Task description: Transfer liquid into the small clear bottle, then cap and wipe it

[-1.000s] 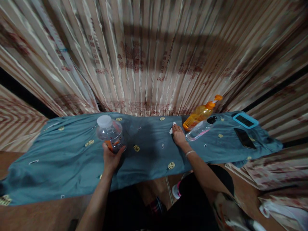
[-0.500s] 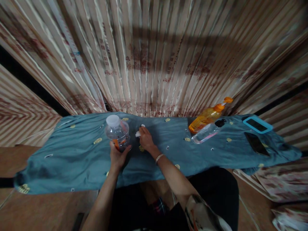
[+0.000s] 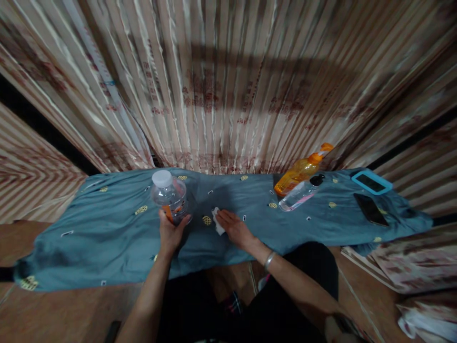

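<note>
My left hand [image 3: 172, 231] is wrapped round the lower part of a clear plastic bottle [image 3: 174, 194] with a white cap and an orange label. The bottle stands upright on the blue-green cloth [image 3: 117, 247], which has yellow pineapple prints. To its right, my right hand [image 3: 235, 228] presses a small white tissue [image 3: 217, 223] against the cloth, fingers together over its edge. A silver bracelet [image 3: 269, 261] sits on my right wrist. What lies under the right palm is hidden.
An orange pump bottle [image 3: 298, 175] and a clear bottle with a black top [image 3: 298, 196] lie to the right. Farther right are a blue-framed device [image 3: 372, 182] and a dark phone [image 3: 370, 209]. A striped curtain [image 3: 221, 95] hangs behind, with dark bars at both sides.
My right hand has moved with the tissue toward me and slightly right across the cloth. My left hand keeps its hold on the bottle. The whole view has shifted a little.
</note>
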`<state>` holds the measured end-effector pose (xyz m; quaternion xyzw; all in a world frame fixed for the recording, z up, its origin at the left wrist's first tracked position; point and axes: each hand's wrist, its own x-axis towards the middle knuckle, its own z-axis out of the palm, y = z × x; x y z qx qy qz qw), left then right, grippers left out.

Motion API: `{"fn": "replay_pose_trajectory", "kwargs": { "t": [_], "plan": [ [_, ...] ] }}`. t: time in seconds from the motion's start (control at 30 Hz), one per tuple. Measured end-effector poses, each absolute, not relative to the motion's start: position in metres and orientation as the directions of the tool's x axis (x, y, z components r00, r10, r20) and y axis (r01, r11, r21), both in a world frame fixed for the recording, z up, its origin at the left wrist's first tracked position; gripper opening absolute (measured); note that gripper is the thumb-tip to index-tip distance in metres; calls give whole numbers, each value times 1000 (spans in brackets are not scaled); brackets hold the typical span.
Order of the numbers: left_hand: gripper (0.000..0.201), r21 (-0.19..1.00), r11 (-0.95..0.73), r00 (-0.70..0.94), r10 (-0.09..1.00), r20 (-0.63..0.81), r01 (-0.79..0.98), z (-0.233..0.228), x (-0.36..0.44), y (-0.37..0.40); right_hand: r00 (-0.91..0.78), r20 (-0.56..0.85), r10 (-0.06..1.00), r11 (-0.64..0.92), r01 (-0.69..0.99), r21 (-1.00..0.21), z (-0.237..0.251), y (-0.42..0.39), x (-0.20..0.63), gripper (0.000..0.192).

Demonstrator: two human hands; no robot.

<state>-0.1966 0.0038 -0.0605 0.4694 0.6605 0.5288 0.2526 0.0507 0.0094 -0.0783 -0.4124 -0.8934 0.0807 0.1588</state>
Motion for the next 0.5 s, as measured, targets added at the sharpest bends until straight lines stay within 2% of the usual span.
{"fn": "replay_pose_trajectory", "kwargs": {
  "t": [0.07, 0.23, 0.4, 0.5],
  "plan": [
    [69, 930, 21, -442, 884, 155, 368, -62, -198, 4, -524, 200, 828, 560, 792, -243, -76, 28, 87, 39],
    [70, 914, 50, -442, 885, 147, 404, -63, -199, 6, -189, 184, 964, 224, 956, -191, -70, 80, 156, 36],
    [71, 899, 110, -468, 876, 113, 424, -58, -198, 6, 102, 174, 979, -65, 976, -207, -71, 121, 178, 36],
    [70, 893, 131, -485, 868, 106, 430, -58, -198, 6, 199, 162, 967, -154, 955, -255, -73, 140, 179, 35]
  ]
}}
